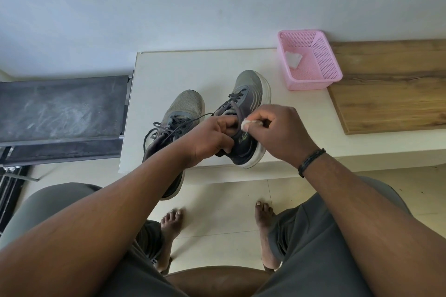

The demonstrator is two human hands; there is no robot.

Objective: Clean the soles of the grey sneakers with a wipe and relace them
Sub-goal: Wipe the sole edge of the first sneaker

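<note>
Two grey sneakers stand on a white table (154, 70). The right sneaker (251, 89) sits upright with its toe pointing away from me. The left sneaker (185, 106) lies beside it, its heel hanging over the table's front edge and its dark laces loose. My left hand (212, 137) grips the right sneaker at its collar and pinches a lace there. My right hand (277, 132) is curled around a small crumpled white wipe (248, 123) held just over that sneaker's opening, and its fingers meet the lace too.
A pink mesh basket (321, 77) with a white wipe (293, 58) inside stands at the table's back right. A wooden board (391, 84) lies to the right. A dark grey bench (60, 108) is at the left. My knees and bare feet are below, on a tiled floor.
</note>
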